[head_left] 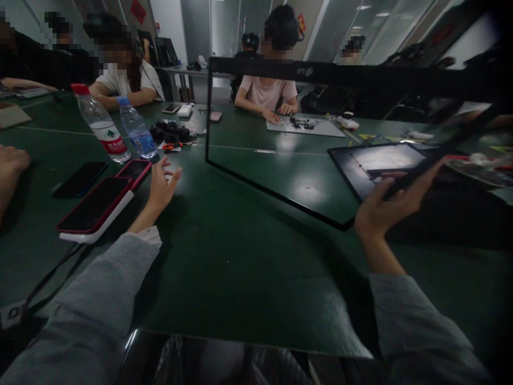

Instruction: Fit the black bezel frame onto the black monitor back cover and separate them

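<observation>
My right hand [379, 214] grips the right side of a thin black screen bezel [274, 194], an empty rectangular frame held tilted above the green table [248, 256]. Through its opening the table and a person across it show. The bezel's far right part is dark and blurred. My left hand [161, 188] is off the bezel, its fingers half bent and apart with nothing in them. It hovers just right of a pink-edged phone [136, 170]. Behind my right hand lies a flat panel [380, 160] with a black border and a shiny surface.
Left of my left hand are a larger red-cased phone [98, 203] on a white block, a black phone [80, 179] and two water bottles [106, 136]. Orange-handled scissors [172, 146] lie by a black pile. Opposite, a person [268, 96] works over a grey mat [320, 127].
</observation>
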Motion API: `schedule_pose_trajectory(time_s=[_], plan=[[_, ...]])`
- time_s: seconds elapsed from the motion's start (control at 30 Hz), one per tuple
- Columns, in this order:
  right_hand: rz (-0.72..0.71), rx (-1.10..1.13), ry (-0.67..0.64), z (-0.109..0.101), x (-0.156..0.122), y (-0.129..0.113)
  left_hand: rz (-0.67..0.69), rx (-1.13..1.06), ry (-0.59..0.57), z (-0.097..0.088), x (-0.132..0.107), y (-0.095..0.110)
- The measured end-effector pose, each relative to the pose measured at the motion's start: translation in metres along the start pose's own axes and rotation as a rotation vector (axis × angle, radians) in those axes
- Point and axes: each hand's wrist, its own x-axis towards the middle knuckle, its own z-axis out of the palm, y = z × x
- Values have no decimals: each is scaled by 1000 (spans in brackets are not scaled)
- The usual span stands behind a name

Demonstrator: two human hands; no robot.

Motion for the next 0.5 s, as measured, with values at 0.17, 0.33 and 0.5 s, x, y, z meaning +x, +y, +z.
schedule_pose_trajectory(time_s=[0.17,0.33,0.5], plan=[[72,322,33,28,-9,-3,-55,-220,2,4,2,0],[182,302,-87,33,-20,1,-231,-295,-38,4,-3,11],[244,223,-329,44,-29,25,-319,-191,6,5,-7,12]])
